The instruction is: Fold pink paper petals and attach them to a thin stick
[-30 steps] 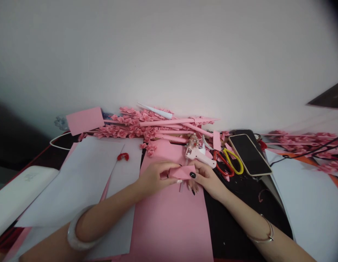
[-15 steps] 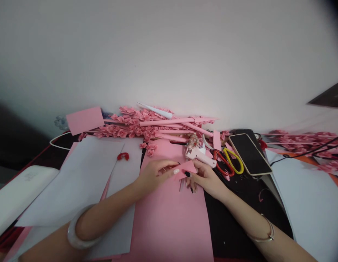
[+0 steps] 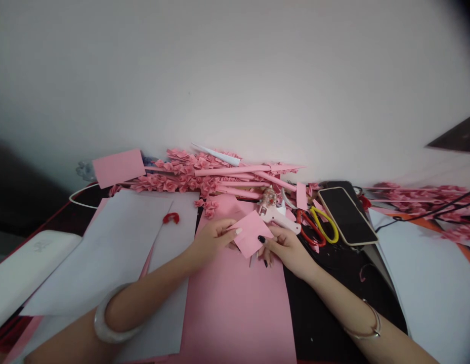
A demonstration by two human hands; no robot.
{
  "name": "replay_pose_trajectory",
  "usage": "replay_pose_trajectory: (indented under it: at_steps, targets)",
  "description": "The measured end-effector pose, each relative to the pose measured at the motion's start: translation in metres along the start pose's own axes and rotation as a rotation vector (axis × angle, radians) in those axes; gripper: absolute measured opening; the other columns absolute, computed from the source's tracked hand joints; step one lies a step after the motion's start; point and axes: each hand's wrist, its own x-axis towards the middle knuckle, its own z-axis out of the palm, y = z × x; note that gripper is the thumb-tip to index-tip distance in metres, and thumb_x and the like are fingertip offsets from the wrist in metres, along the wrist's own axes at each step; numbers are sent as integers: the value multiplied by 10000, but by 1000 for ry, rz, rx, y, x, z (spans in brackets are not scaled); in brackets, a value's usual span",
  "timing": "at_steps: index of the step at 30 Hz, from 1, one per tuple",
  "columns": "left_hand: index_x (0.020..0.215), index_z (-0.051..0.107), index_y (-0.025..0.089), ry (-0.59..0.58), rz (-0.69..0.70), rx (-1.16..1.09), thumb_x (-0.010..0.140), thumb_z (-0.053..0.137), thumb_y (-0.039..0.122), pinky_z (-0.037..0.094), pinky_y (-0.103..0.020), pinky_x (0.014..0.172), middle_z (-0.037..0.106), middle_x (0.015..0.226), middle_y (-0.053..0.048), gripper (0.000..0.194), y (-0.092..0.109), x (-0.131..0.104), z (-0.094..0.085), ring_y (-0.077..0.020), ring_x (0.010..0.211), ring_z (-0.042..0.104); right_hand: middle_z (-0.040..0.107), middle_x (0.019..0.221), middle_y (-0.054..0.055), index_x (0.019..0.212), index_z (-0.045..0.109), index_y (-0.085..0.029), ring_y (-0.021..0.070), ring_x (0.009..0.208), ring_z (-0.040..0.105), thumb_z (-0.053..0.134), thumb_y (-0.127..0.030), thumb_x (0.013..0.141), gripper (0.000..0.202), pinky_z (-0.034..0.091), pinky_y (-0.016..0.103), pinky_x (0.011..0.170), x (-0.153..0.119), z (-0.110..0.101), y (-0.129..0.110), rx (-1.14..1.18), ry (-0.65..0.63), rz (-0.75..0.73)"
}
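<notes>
Over the pink sheet (image 3: pixel 238 313), the paper square (image 3: pixel 252 231) tilts cornerwise — left hand (image 3: pixel 209 243) pinching its left corner, right hand (image 3: pixel 293 254) its right.

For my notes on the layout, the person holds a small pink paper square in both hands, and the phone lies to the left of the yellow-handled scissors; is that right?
Not quite: the head view shows the phone to the right of the yellow-handled scissors.

Left hand (image 3: pixel 212 243) and right hand (image 3: pixel 291 250) pinch, thumbs on top.
</notes>
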Motion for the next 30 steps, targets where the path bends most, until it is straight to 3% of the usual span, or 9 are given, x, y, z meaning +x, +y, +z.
replay_pose_trajectory:
  at_steps: [9, 12, 16, 21, 25, 27, 30]
  targets:
    - [943, 608, 113, -24, -58, -88, 803, 561, 353, 531, -326, 753, 659, 870, -58, 282, 4, 0, 0, -160, 780, 632, 646, 569, 17, 741, 572, -130, 81, 369, 536, 603, -393, 805, 272, 408, 178, 358, 0, -1, 4, 92, 58, -37]
    - [805, 597, 123, -44, -48, 10, 812, 553, 321, 516, -266, 664, 641, 727, -26, 203, 1, 0, -1, -132, 682, 620, 631, 537, 3, 724, 571, -134, 76, 351, 517, 616, -367, 800, 249, 399, 173, 349, 0, -1, 5, 142, 102, -39]
    - [608, 529, 138, -20, 27, 149, 814, 551, 292, 453, -211, 538, 554, 544, 20, 258, -1, -1, -2, -87, 518, 536, 611, 493, -13, 766, 591, -136, 68, 323, 481, 628, -332, 793, 201, 371, 167, 337, 0, 0, 4, 199, 141, -44]
    - [908, 651, 129, -3, -17, -60, 789, 574, 288, 498, -263, 614, 641, 662, -24, 213, 1, -1, -5, -125, 604, 607, 654, 557, 9, 908, 651, -143, 90, 375, 529, 632, -222, 754, 174, 420, 193, 377, -2, -2, 1, 282, 127, -25]
    - [887, 684, 129, -56, -74, -281, 737, 614, 257, 506, -306, 676, 679, 734, -61, 209, -1, -1, -8, -157, 669, 639, 644, 552, 15, 838, 691, -150, 110, 436, 574, 577, -171, 734, 156, 451, 205, 416, -2, -9, 1, 356, 104, -14]
    - [890, 680, 124, -81, -82, -285, 740, 611, 255, 504, -312, 686, 678, 741, -66, 210, -2, -1, -8, -163, 682, 642, 638, 545, 15, 838, 695, -154, 115, 439, 579, 555, -163, 730, 177, 453, 208, 418, -2, -12, 1, 369, 94, -10]
    - [1016, 634, 147, -70, -39, -110, 770, 579, 263, 495, -301, 680, 672, 861, -68, 277, -3, -2, -5, -150, 697, 625, 642, 548, 21, 846, 691, -140, 107, 415, 557, 553, -164, 728, 183, 447, 211, 417, -2, -11, 1, 346, 81, 1]
